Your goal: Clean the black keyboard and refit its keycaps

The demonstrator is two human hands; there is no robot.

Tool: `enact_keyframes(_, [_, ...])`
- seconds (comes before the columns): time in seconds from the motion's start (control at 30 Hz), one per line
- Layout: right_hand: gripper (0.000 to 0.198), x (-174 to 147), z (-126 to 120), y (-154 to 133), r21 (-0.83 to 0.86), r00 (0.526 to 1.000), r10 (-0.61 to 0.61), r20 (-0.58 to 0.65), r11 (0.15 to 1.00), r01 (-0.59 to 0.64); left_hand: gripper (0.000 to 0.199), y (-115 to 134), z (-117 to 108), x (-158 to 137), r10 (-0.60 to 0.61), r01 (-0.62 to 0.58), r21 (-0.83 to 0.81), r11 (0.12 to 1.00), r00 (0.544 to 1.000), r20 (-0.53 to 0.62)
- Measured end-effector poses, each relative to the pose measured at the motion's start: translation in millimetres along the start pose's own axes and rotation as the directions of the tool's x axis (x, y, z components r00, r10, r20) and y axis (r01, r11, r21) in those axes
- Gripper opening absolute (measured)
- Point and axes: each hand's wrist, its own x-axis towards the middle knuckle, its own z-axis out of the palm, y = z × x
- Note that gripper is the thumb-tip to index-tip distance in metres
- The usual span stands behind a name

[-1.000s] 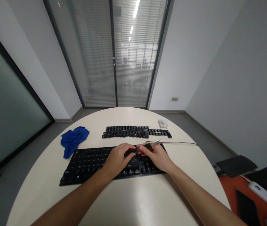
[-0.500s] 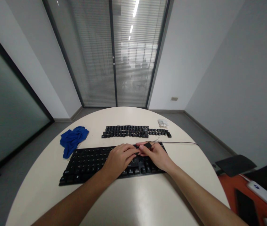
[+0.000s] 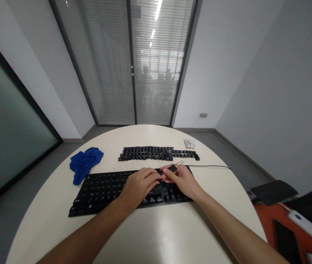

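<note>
A black keyboard (image 3: 101, 189) lies across the table, with many keycaps off its upper area. Over its right part, my right hand (image 3: 184, 181) is closed round a keycap puller (image 3: 173, 168), a black handle with thin wire prongs pointing away to the upper right. My left hand (image 3: 142, 185) meets it there, its fingertips pinched together against my right fingers. Something small and dark shows between those fingertips, perhaps a keycap, too small to make out. Behind the keyboard, loose black keycaps (image 3: 145, 153) are laid out in rows.
A blue cloth (image 3: 85, 163) lies crumpled on the left of the round table (image 3: 48, 216). At the back right sits a small white crumpled wad (image 3: 190, 143). The keyboard's cable (image 3: 210, 166) runs off the right edge. An orange chair (image 3: 265, 220) with a phone-like slab stands at right.
Both hands stay almost in place. The puller's handle and wire prongs have tilted slightly in my right hand; the whole view has shifted a little.
</note>
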Motion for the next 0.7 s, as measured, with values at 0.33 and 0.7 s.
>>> enact_keyframes(0.33, [0.046,-0.5,1.6,0.7,0.026,0.998,-0.065,0.006,0.998,0.065,0.016,5.7,-0.9,-0.1,0.106,-0.106,0.009,0.994,0.993,-0.042])
enact_keyframes(0.7, [0.05,1.6,5.2,3.2,0.104,0.999,-0.017,-0.044,0.994,0.022,0.01,7.4,-0.8,-2.6,0.172,-0.175,-0.001,0.985,0.966,-0.191])
